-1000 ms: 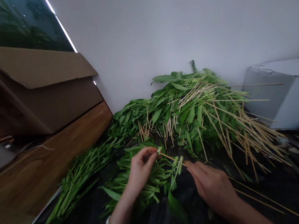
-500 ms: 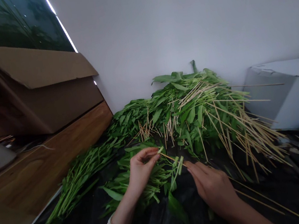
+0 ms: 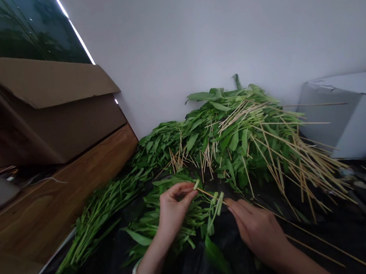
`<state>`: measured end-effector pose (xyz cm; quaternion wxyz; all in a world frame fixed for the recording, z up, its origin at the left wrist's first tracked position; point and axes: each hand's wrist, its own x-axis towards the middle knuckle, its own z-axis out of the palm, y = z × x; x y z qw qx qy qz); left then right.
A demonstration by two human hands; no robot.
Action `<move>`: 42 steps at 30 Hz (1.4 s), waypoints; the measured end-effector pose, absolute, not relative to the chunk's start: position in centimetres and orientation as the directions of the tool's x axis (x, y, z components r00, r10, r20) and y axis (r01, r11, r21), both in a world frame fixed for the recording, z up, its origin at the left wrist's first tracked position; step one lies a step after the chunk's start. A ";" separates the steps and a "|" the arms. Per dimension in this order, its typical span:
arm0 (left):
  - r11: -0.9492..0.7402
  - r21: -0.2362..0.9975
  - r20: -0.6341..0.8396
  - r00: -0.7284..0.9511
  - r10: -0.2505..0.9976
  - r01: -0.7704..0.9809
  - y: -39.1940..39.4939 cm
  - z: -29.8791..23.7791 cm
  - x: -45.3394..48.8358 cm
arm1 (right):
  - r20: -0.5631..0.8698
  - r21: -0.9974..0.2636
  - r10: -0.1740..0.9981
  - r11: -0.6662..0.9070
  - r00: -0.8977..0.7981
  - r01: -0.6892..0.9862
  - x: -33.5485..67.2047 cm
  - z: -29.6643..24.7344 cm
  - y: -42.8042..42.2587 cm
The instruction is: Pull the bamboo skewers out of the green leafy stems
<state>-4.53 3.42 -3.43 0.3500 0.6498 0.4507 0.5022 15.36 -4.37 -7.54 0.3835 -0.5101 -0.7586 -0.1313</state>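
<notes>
Left hand: thumb and fingertips were pinched together on a short stem piece, which sat at the near end of a thin stick. Right hand: fingers were clamped round the same stick, its shaft bridging the gap between the hands. Cut green stems lay across the stick just beside the right fingertips, and a leaf hung below, between the wrists. Compared with one second earlier, the right hand had shifted very slightly toward the left; the left grip was nearly unchanged, its stem piece showing a little more clearly. Leafy stems lay beneath the left hand, a longer bundle to its left. Beyond both hands, the leafy pile with protruding sticks showed no change.
</notes>
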 end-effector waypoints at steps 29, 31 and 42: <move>-0.129 0.989 0.101 0.320 0.942 0.066 4.3 -2.5 -5.8 | 0.731 -0.164 0.635 0.517 -0.249 0.840 14.9 -8.2 -4.5; -0.112 0.991 0.082 0.348 0.934 0.068 4.3 -2.7 -5.8 | 0.731 -0.157 0.633 0.517 -0.253 0.841 14.8 -8.3 -4.5; -0.419 0.850 0.304 0.354 0.884 0.318 4.3 -2.1 -6.3 | 0.801 -0.079 0.570 0.401 -0.181 0.913 16.3 -6.8 -4.0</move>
